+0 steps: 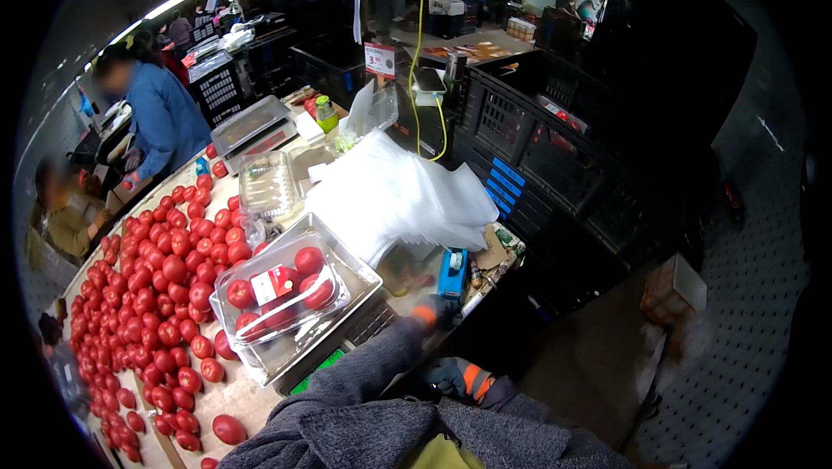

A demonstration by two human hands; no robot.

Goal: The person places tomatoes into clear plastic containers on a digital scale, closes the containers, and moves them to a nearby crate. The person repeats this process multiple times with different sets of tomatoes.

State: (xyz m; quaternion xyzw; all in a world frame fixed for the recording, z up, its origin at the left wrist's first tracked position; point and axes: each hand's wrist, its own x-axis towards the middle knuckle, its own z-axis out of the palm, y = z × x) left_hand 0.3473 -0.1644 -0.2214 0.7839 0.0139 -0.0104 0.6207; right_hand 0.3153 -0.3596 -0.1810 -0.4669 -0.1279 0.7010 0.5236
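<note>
A clear plastic clamshell of tomatoes [281, 290] with a printed label lies on the steel pan of a digital scale [338, 332]. My left hand [437, 310], in a dark glove with an orange band, is blurred at the table's near right edge, just below a blue tape dispenser [453, 274]; its fingers are too dark to read. In front of my body is my right hand [458, 378], gloved alike with fingers curled; whether it holds anything is unclear. A big heap of loose tomatoes [156, 287] covers the table's left part. White foam sheets [396, 196] lie fanned beyond the scale.
Empty clear clamshells [268, 184], a second scale [253, 127] and a green-lidded bottle [326, 114] stand farther back. Black crates [520, 118] are stacked at the right, with a yellow cable [419, 46] hanging before them. A co-worker in blue [166, 101] stands across the table.
</note>
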